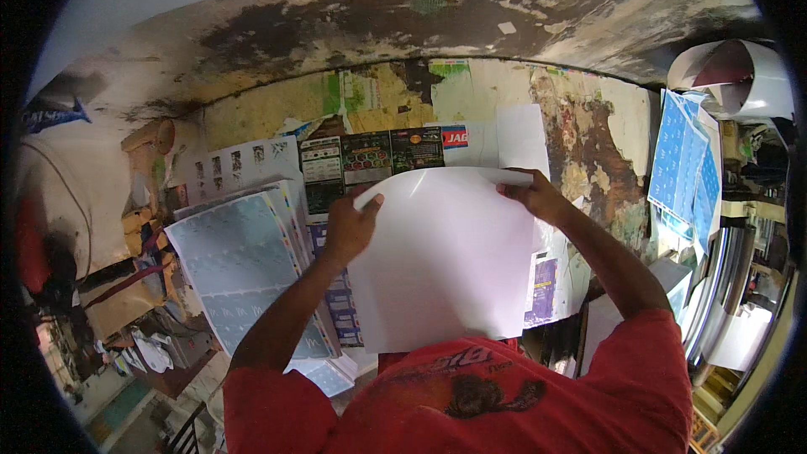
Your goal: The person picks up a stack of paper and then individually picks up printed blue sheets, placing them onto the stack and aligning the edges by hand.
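Between my two hands hangs a large white sheet of paper (pixel 445 261), its far edge bowed upward and its near edge reaching my red shirt. My left hand (pixel 351 225) pinches the far left corner, thumb on top. At the far right corner my right hand (pixel 528 193) grips the same sheet, fingers curled around its edge. Beneath and beyond the sheet lie dark printed sheets (pixel 367 154) and purple printed sheets (pixel 545 290), partly covered by it. Whether the held paper is one sheet or more I cannot tell.
On the left, a thick stack of blue-grey printed sheets (pixel 244 256) lies beside my left forearm. Blue printed sheets (pixel 685 164) hang at the right, near a curled white sheet (pixel 765 80). A stained, peeling wall (pixel 588 143) stands behind the table. Boxes and clutter fill the lower left.
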